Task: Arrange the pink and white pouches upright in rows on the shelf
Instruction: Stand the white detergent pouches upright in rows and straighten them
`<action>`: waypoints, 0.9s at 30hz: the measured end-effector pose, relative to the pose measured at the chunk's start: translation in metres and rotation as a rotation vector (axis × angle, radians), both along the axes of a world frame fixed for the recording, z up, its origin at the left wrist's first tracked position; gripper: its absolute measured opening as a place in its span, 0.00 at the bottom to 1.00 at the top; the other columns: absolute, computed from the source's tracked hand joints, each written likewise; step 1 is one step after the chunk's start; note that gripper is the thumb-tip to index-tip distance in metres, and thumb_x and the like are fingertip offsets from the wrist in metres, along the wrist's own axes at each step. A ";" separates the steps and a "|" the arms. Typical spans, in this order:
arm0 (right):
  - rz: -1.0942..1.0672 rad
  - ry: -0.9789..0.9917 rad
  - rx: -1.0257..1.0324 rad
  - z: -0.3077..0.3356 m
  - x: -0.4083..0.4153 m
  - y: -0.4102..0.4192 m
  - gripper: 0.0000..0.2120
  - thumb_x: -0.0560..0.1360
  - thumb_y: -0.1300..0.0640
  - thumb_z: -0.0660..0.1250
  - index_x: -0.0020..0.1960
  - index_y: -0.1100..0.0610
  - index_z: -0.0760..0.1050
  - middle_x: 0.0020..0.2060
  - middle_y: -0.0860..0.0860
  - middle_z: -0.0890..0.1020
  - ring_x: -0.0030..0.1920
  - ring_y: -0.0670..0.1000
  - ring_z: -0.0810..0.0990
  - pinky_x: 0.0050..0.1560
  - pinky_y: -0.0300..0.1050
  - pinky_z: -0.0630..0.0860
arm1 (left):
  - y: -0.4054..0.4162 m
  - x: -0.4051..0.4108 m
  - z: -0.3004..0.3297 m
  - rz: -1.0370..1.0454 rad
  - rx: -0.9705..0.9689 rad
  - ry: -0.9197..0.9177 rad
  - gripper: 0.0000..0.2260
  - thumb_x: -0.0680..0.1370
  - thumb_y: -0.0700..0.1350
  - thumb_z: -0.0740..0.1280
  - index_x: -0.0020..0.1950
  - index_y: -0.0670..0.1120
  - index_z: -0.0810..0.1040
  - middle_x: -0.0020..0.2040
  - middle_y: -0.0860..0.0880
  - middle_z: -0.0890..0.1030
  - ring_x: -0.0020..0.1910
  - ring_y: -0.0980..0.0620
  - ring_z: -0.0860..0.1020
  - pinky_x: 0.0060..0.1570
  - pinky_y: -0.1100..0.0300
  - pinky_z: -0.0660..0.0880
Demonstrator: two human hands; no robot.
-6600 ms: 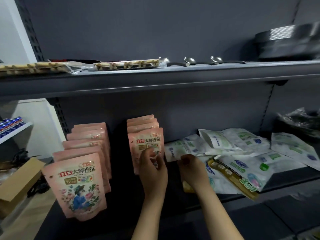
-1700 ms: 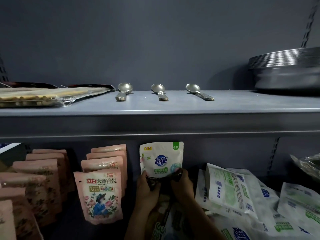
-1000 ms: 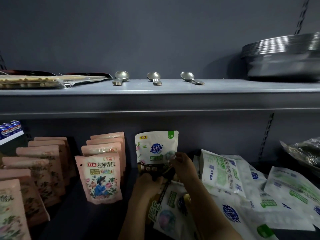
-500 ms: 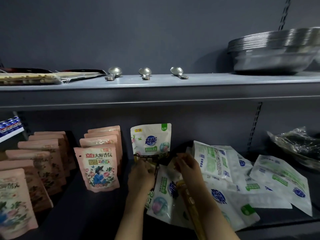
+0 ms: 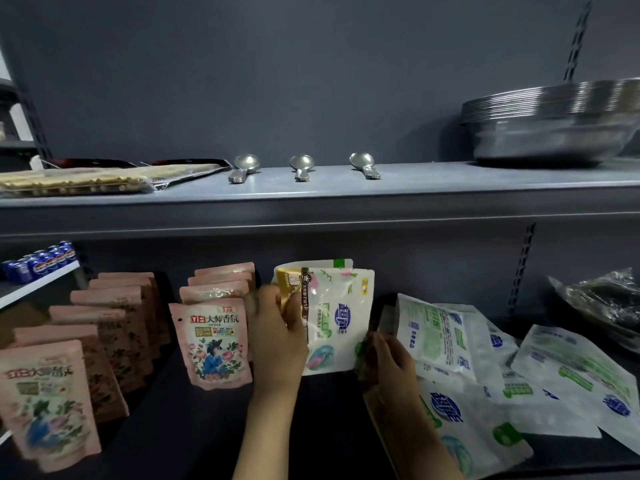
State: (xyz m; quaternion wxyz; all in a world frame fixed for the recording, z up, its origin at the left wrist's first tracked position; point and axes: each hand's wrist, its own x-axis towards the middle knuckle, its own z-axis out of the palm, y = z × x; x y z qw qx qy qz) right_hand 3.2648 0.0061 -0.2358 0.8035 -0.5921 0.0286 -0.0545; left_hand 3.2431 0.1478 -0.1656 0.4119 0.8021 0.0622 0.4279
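Two rows of pink pouches stand upright on the dark lower shelf (image 5: 194,427): a left row (image 5: 104,344) and a middle row fronted by one pouch (image 5: 213,344). Right of them my left hand (image 5: 273,337) grips a gold-edged pouch (image 5: 289,285) and a white pouch (image 5: 337,317) held upright on its side. My right hand (image 5: 386,358) pinches the white pouch's lower right corner. Another white pouch stands just behind; only its top edge (image 5: 341,263) shows. Several white pouches (image 5: 485,372) lie in a loose heap to the right.
The upper shelf (image 5: 346,199) carries three metal spoons (image 5: 301,168), packaged sticks (image 5: 76,178) at left and stacked metal bowls (image 5: 554,126) at right. A crumpled plastic bag (image 5: 602,303) sits far right. Blue cans (image 5: 38,261) stand on a neighbouring white shelf.
I have lifted a white pouch and a gold-edged pouch from the heap in front of the standing white one. My left hand has risen to grip them; the view has shifted slightly.
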 end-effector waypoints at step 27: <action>0.273 -0.139 0.171 0.025 -0.014 -0.010 0.22 0.74 0.64 0.67 0.65 0.51 0.68 0.55 0.53 0.83 0.54 0.55 0.83 0.54 0.55 0.80 | -0.012 -0.002 -0.024 -0.147 -0.633 0.033 0.22 0.75 0.41 0.69 0.65 0.42 0.64 0.54 0.48 0.73 0.48 0.58 0.74 0.46 0.70 0.69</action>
